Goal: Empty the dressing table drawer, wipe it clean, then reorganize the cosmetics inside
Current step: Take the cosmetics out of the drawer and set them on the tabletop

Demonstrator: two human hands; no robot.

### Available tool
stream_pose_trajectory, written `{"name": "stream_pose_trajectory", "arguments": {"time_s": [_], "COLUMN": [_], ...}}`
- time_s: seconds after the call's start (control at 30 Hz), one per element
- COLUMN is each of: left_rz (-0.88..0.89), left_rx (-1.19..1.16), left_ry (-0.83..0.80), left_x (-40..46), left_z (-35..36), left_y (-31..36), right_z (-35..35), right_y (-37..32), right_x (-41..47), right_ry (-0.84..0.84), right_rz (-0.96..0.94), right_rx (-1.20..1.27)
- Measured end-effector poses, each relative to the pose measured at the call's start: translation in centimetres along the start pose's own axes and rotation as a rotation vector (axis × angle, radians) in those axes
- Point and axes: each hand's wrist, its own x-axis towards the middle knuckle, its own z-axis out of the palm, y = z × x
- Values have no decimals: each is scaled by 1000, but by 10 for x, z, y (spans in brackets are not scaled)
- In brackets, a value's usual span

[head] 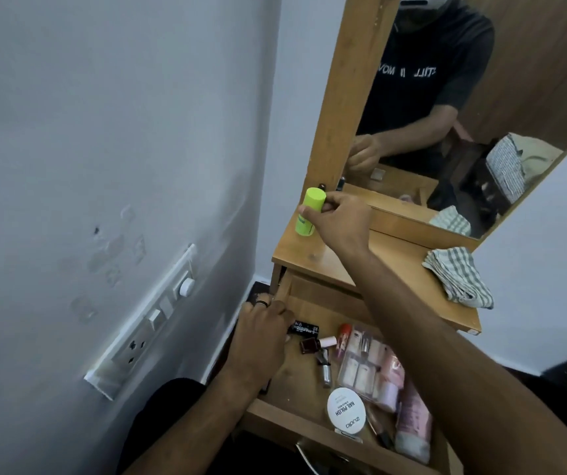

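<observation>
Right hand stretched out over the table, fingers pinching the green bottle upright; left hand down in the open drawer, fingers curled around a black tube.

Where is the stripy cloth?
The striped cloth lies crumpled on the right end of the dressing table top, below the mirror and right of the right hand.

Switchboard on wall; mirror above.

Single head cam, looked fwd/down onto open drawer at close range; mirror sat above/behind drawer, wall left.
</observation>
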Motion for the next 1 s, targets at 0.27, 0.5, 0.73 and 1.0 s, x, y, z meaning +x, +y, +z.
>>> {"name": "stream_pose_trajectory", "arguments": {"time_s": [0.27,0.5,0.73,1.0], "left_rz": [-1,0,10,-29], "left_rx": [-41,-74,-94,-130], "left_ry": [30,43,37,24], "left_x": [-1,-1,-2,-3], "left_z": [4,6,5,0], "left_y": [-2,-3,-3,-1], "right_z": [28,35,35,4], "right_y": [11,6,5,0], "right_x": [10,8,7,-17], "right_ry": [66,128,159,228], "right_rz": [42,29,37,-56], "right_rx": [-147,-188,-223,-67]}}
